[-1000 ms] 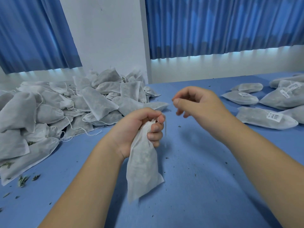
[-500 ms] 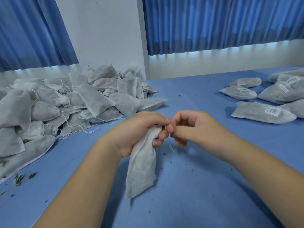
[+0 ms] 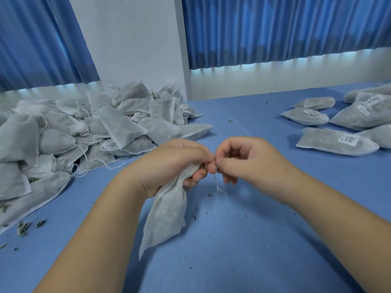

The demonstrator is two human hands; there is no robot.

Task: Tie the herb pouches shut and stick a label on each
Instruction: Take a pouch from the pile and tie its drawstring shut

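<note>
Blue desk (image 3: 254, 240), untied pile (image 3: 84, 134) at 10 o'clock, labelled pouches (image 3: 336, 142) at 2. My left grip (image 3: 169, 163) fists the pouch (image 3: 167, 212) neck bunched so my right grip (image 3: 249, 159), pinching the drawstring (image 3: 216, 182), can knot it.

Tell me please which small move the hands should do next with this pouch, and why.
Probably the right hand should pull the string sideways to tighten it. The left hand grips the pouch by its gathered neck, the right hand pinches the string right at that neck, and a loose end hangs below.
</note>
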